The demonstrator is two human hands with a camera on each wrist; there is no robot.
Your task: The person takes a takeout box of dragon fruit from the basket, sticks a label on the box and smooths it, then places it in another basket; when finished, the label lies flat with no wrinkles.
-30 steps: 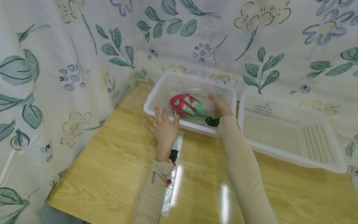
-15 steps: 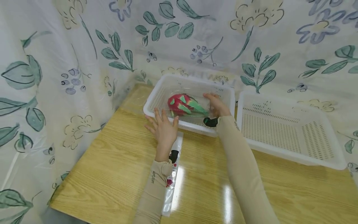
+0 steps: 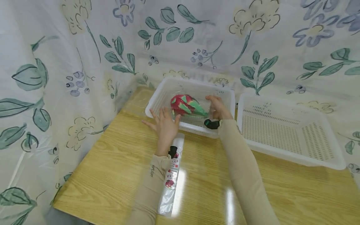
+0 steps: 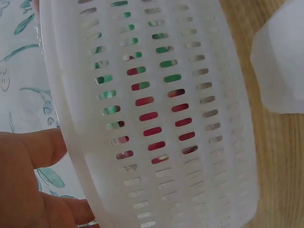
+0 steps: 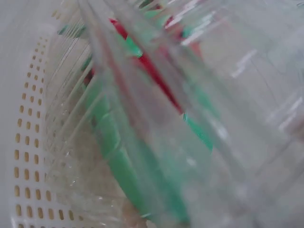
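Watching remotely, I find the left hand (image 3: pixel 166 127) gripping nothing, fingers spread at the white basket (image 3: pixel 197 129) rim's eight o'clock, the right hand (image 3: pixel 220 107) inside at three, grasp unclear, beside the dragon fruit (image 3: pixel 185 104), whose clear shell (image 5: pixel 256 95) looks light, slippery, crushable, best held by its ends.

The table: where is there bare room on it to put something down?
The table between the left sleeve and the curtain looks bare. So do the strip between the bag and right sleeve, and the patch in front of the right basket. It's crowded at the left basket, with fruit and the right hand inside and the left hand at its rim.
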